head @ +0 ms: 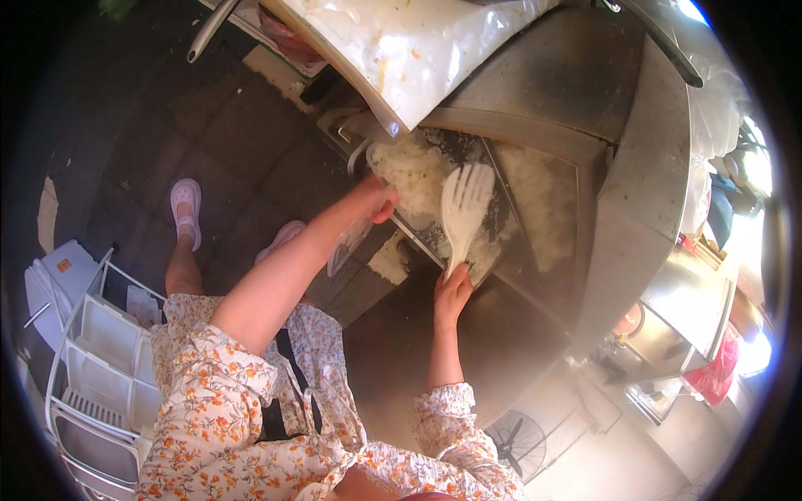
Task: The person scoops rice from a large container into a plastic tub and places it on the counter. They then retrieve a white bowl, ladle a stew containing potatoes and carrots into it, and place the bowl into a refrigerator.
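Note:
My left hand is closed on the edge of a clear plastic piece, perhaps a container or lid, beside the front rim of a metal steamer tray. My right hand grips the handle of a white slotted plastic rice paddle, its slotted head pointing away from me over the tray. White cooked rice is heaped in the near section around the paddle. Past a metal divider, more rice lies, hazy with steam. My left fingers are partly hidden by the clear plastic.
A white work surface with food scraps juts over the tray's left corner. A metal handle sticks out beyond its edge. A white wire rack with plastic bins stands at lower left, a fan at lower right. Dark mats cover the floor.

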